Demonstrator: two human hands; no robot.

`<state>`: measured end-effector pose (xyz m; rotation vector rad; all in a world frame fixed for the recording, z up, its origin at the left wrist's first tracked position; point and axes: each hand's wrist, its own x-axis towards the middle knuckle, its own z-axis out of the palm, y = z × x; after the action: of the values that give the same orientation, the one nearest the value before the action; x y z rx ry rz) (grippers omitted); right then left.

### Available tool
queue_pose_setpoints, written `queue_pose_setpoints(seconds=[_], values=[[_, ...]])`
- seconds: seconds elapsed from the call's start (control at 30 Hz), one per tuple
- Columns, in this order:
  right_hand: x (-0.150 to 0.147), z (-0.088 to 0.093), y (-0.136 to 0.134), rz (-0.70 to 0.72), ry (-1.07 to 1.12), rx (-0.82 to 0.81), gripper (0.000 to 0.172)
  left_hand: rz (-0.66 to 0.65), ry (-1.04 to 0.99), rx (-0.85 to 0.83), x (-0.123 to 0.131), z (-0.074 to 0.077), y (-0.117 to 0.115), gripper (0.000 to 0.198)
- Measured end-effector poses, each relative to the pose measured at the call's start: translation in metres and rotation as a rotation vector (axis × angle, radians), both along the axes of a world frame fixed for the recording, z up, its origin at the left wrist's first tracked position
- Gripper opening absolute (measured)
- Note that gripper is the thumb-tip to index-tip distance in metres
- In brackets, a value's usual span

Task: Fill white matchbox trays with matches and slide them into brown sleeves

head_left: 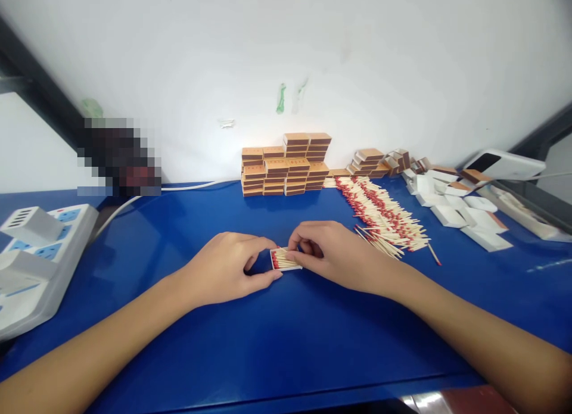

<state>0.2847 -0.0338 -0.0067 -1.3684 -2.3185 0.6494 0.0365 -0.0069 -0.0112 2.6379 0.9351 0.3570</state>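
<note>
A small white matchbox tray point(292, 268) lies on the blue table, filled with red-tipped matches point(282, 259). My left hand point(232, 265) grips the tray's left end between thumb and fingers. Over the tray's right part, my right hand point(333, 253) is closed in a pinch at the matches; its fingertips hide what exactly is between them. Behind my right hand a long heap of loose matches point(384, 211) spreads across the table, their red heads pointing mostly left.
Stacked matchboxes point(286, 170) stand against the wall, with a smaller stack of sleeves point(369, 161) beside them. Empty white trays point(451, 205) lie scattered at right, near a white device point(504, 164). A power strip point(58, 253) with plugs and a white cable point(196, 186) occupy the left.
</note>
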Motion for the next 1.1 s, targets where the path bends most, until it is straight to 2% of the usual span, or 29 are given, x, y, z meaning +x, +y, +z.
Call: queue_pose_setpoints(seconds=[0.17, 0.27, 0.33, 0.4, 0.47, 0.57, 0.63, 0.8, 0.93, 1.1], values=[[-0.004, -0.001, -0.003, 0.026, -0.008, 0.001, 0.016, 0.012, 0.023, -0.025, 0.001, 0.0, 0.001, 0.034], [0.009, 0.01, -0.002, 0.058, -0.022, 0.053, 0.019, 0.014, 0.017, -0.027, 0.0, 0.0, 0.001, 0.033], [0.03, 0.022, 0.001, -0.023, -0.073, 0.136, 0.022, 0.018, 0.016, -0.026, 0.0, 0.001, 0.0, 0.033], [0.057, 0.035, 0.005, -0.2, -0.204, 0.218, 0.026, 0.02, 0.017, -0.029, 0.0, 0.001, 0.0, 0.035], [0.082, 0.044, 0.008, -0.308, -0.385, 0.123, 0.029, 0.021, 0.02, -0.038, -0.001, 0.001, -0.001, 0.036], [0.104, 0.046, 0.011, -0.266, -0.439, -0.082, 0.028, 0.025, 0.023, -0.04, -0.001, 0.0, 0.0, 0.035], [0.106, 0.041, 0.013, -0.201, -0.425, -0.131, 0.028, 0.025, 0.026, -0.034, 0.0, 0.0, 0.0, 0.035], [0.1, 0.027, 0.016, -0.141, -0.406, -0.107, 0.031, 0.014, 0.029, -0.025, 0.0, 0.002, 0.0, 0.035], [0.094, 0.023, 0.013, -0.139, -0.403, -0.185, 0.033, 0.013, 0.019, -0.02, 0.0, 0.002, 0.0, 0.034], [0.073, 0.022, 0.006, -0.09, -0.354, -0.13, 0.032, 0.009, 0.018, -0.009, 0.0, 0.001, 0.0, 0.035]])
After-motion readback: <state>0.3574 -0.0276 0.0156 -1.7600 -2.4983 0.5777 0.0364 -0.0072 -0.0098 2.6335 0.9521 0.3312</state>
